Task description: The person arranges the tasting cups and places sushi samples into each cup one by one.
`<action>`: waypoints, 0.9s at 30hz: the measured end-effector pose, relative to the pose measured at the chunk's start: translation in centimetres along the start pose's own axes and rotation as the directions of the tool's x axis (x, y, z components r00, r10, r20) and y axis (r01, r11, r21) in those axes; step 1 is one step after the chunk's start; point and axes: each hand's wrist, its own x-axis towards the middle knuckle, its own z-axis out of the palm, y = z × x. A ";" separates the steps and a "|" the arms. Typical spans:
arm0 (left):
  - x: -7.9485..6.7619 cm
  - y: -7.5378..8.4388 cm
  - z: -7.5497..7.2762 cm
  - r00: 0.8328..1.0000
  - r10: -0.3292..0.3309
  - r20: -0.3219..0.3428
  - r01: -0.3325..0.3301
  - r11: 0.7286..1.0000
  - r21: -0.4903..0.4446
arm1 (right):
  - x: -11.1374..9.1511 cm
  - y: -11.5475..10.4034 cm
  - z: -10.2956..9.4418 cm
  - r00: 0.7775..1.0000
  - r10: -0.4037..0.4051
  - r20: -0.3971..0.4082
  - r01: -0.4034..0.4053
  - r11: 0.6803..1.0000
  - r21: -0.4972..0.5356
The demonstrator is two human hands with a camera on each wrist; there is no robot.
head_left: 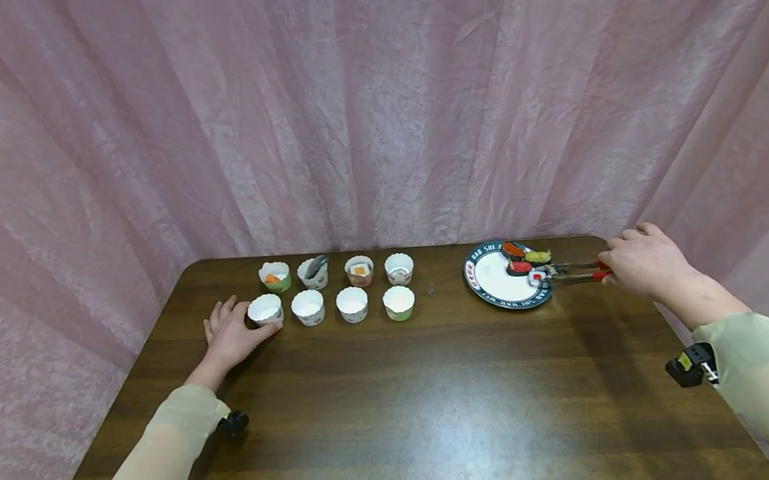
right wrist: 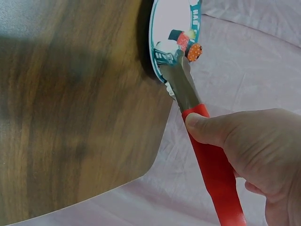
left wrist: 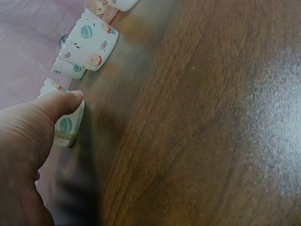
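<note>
My left hand [head_left: 231, 334] holds the leftmost white paper cupcake cup [head_left: 266, 308] of the front row, its thumb against the cup's near side. In the left wrist view that thumb lies across the patterned cup [left wrist: 66, 125]; the other fingers are largely hidden there. My right hand [head_left: 646, 261] grips red-handled metal tongs [right wrist: 207, 155]. The tongs' tips are over the right side of a round plate [head_left: 493, 281], at a white and red sushi piece [head_left: 537, 277]; whether they squeeze it I cannot tell. Toy-like sushi pieces [head_left: 518, 267], red, orange and yellow-green topped, sit beside it.
Cups stand in two rows left of the plate. In the back row, one cup [head_left: 275, 277] contains something orange, another [head_left: 314, 273] a grey piece, a third [head_left: 359, 270] a yellow and white piece. A pink curtain [head_left: 377, 123] hangs behind the brown wooden table [head_left: 380, 387].
</note>
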 end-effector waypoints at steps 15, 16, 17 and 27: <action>0.0 0.1 0.0 1.000 0.004 0.005 -0.004 1.000 0.000 | -0.5 -0.1 0.4 0.994 -0.028 -0.106 0.026 1.000 -0.015; 0.0 0.1 0.0 1.000 0.003 0.006 -0.003 1.000 0.000 | -0.5 -0.1 0.4 0.994 -0.028 -0.109 0.027 1.000 -0.014; 0.0 0.1 0.0 1.000 0.003 0.007 -0.003 1.000 -0.001 | -0.5 -0.1 0.3 0.993 -0.029 -0.112 0.028 1.000 -0.015; -0.1 0.3 -0.1 1.000 0.008 -0.010 -0.008 1.000 0.000 | -0.8 0.0 -0.4 0.984 -0.051 -0.173 0.046 0.998 -0.031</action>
